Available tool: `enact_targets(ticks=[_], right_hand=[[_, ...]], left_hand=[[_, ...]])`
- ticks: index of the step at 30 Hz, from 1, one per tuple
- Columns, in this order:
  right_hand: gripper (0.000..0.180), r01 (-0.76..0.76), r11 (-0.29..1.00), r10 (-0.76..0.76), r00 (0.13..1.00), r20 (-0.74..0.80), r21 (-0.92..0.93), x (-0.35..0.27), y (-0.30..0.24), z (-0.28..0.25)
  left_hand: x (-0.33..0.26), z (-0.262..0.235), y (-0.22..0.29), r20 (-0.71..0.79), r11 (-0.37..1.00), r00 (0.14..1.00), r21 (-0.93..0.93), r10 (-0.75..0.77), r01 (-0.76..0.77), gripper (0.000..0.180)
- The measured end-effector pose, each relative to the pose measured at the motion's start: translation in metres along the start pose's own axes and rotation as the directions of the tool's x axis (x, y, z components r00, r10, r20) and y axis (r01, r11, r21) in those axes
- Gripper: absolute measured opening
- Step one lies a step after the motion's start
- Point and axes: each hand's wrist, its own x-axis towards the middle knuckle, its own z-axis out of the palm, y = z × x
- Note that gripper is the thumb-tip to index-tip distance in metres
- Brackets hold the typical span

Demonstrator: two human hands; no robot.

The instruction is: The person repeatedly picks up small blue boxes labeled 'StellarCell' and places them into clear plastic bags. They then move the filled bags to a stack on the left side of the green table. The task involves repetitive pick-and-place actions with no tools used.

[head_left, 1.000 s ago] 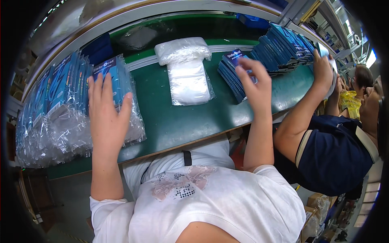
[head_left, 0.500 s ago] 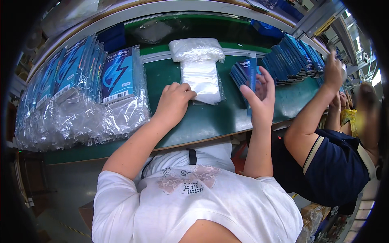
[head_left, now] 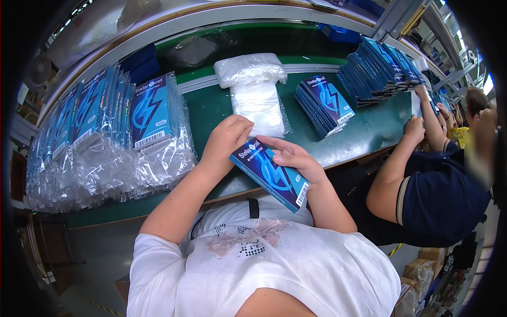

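A flat blue battery box [head_left: 270,178] is in my right hand [head_left: 300,160], tilted, its printed face up. My thumb lies over the face. The box's upper left corner is close to my left hand [head_left: 226,141]. My left hand's fingers are pinched at the near edge of a pile of clear plastic bags [head_left: 254,103]; the exact grip is partly hidden. A rolled clump of clear plastic [head_left: 248,68] lies across the pile's far end. Right of the bags a short leaning stack of the same boxes [head_left: 323,103] rests on the green table [head_left: 208,113].
Many bagged boxes [head_left: 153,113] stand in rows at the left. Further box rows [head_left: 377,66] are at the back right. A co-worker in a dark shirt [head_left: 438,193] sits close on my right, both arms over the table. Blue bins [head_left: 140,66] stand along the back.
My right hand has taken a box off the short stack and brought it left and toward me, beside my left hand. The co-worker's arms have shifted to the table.
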Motion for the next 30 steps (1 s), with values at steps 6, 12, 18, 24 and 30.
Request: enact_targets(ticks=[6, 12, 18, 24, 30], right_hand=[[0.060, 0.034, 0.999, -0.034, 0.997, -0.066, -0.012, 0.011, -0.013, 0.005], [0.056, 0.020, 1.000, -0.021, 0.999, -0.050, -0.022, 0.006, -0.017, -0.006], [0.060, 0.031, 0.999, -0.031, 0.999, 0.011, 0.035, 0.014, -0.014, -0.002], [0.056, 0.040, 0.998, -0.040, 0.999, -0.006, -0.041, 0.013, -0.016, -0.010], [0.049, 0.086, 0.977, -0.117, 0.981, -0.152, -0.195, 0.008, -0.017, -0.013]], left_hand=[[0.006, -0.003, -0.004, -0.017, 0.997, 0.997, 0.020, 0.081, -0.081, 0.021], [0.005, -0.010, 0.000, 0.059, 0.995, 0.993, 0.012, -0.099, 0.099, 0.022], [0.014, -0.012, 0.007, 0.087, 0.998, 0.996, -0.053, 0.020, -0.016, 0.019], [0.012, -0.019, 0.006, 0.103, 0.947, 0.949, -0.095, -0.297, 0.306, 0.014], [0.007, -0.016, -0.002, 0.102, 0.875, 0.909, -0.243, -0.405, 0.418, 0.016]])
